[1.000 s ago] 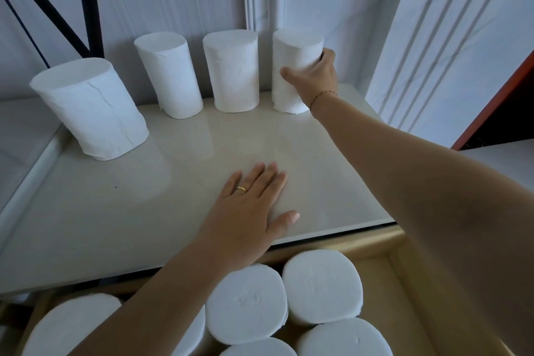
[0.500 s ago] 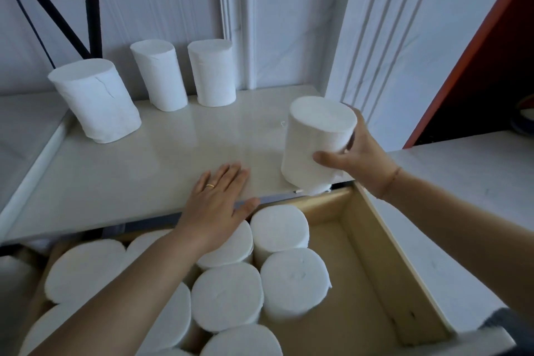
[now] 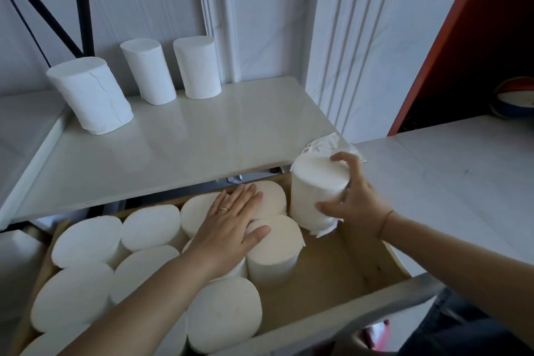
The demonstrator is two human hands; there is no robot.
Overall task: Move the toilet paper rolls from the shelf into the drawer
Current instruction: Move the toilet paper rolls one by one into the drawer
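Below the shelf (image 3: 179,147), the right hand (image 3: 358,205) grips a roll (image 3: 315,196) at one o'clock in the drawer (image 3: 341,277); the left hand (image 3: 228,231) lies flat on packed rolls (image 3: 86,240).

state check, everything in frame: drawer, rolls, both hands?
drawer: open, partly filled.
drawer rolls: upright, packed on its left side.
held roll: upright, at the drawer's back right corner, sheet end loose.
shelf rolls: three, upright on the shelf.
left hand: flat on drawer rolls.
right hand: grips the held roll.
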